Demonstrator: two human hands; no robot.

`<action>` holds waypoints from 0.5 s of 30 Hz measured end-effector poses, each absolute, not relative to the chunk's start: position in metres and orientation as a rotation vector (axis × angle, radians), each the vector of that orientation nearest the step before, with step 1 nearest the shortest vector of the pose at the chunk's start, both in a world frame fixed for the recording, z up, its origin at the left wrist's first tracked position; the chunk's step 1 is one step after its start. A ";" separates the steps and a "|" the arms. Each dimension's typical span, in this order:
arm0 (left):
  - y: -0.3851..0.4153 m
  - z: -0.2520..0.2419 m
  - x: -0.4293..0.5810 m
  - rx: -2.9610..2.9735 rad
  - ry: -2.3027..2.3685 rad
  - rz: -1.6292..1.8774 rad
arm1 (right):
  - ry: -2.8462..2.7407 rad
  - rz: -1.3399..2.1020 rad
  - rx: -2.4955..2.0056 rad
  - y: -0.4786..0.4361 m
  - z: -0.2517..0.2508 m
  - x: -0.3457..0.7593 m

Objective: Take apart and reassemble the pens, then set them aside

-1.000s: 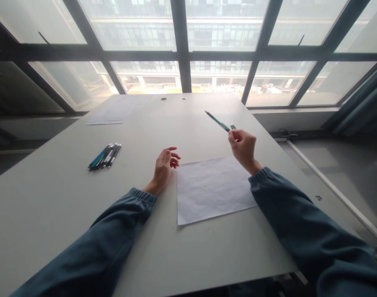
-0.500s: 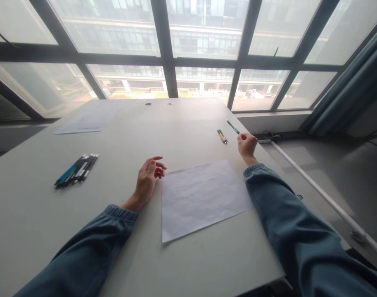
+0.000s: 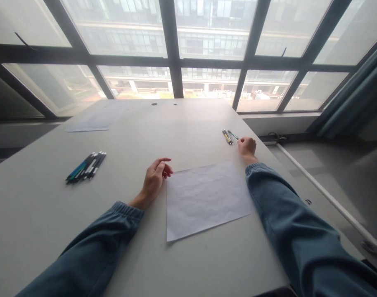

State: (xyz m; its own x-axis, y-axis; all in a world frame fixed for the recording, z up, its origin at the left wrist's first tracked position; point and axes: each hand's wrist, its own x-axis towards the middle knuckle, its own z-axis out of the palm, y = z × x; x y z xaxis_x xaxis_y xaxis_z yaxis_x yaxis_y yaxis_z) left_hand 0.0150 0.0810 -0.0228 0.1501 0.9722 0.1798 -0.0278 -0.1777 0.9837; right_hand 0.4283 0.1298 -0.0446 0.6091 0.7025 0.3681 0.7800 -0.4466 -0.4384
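Note:
My right hand [image 3: 247, 147] is closed on the near end of a teal pen [image 3: 233, 135] by the table's right edge. The pen points away and to the left, its far end close to two pens [image 3: 227, 137] lying side by side, one of them with a yellow part. My left hand [image 3: 155, 178] rests at the upper left corner of a white sheet of paper [image 3: 207, 200], thumb and fingers apart, holding nothing. The sheet lies flat between my forearms. Off to the left lies a bunch of several pens [image 3: 86, 167], mostly black with some blue and green.
More white sheets [image 3: 92, 121] lie at the far left of the white table [image 3: 182, 132]. Two small round dark spots sit near its far edge. Beyond are large windows, with a blue curtain [image 3: 346, 99] at the right. A white rail [image 3: 318, 189] runs along the floor.
My right hand has brought the teal pen down and toward the two pens, so its far end is now close beside them. My left hand holds its place by the sheet. The view has shifted slightly.

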 end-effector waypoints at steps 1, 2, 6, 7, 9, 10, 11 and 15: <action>0.081 -0.023 0.015 1.399 0.991 1.226 | -1.175 -0.170 -2.282 0.130 -0.045 0.428; 0.081 -0.023 0.015 1.402 0.989 1.223 | -1.190 -0.163 -2.305 0.129 -0.045 0.427; 0.081 -0.023 0.015 1.411 0.985 1.217 | -1.287 -0.144 -2.367 0.128 -0.044 0.423; 0.081 -0.023 0.015 1.411 0.984 1.215 | -1.311 -0.144 -2.375 0.128 -0.043 0.423; 0.081 -0.023 0.015 1.411 0.984 1.215 | -1.345 -0.147 -2.389 0.127 -0.042 0.421; 0.081 -0.023 0.016 1.413 0.986 1.217 | -1.356 -0.149 -2.395 0.126 -0.041 0.420; 0.081 -0.023 0.016 1.414 0.989 1.219 | -1.366 -0.151 -2.400 0.125 -0.040 0.419; 0.081 -0.023 0.016 1.427 0.997 1.210 | -1.405 -0.153 -2.405 0.123 -0.038 0.417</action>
State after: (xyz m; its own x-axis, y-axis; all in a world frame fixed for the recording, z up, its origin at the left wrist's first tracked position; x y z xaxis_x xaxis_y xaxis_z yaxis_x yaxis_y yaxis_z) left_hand 0.0162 0.0809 -0.0226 0.1678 0.9686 0.1833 -0.0052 -0.1850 0.9827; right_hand 0.4168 0.1230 -0.0381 0.5024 0.8228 0.2657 0.8608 -0.4469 -0.2437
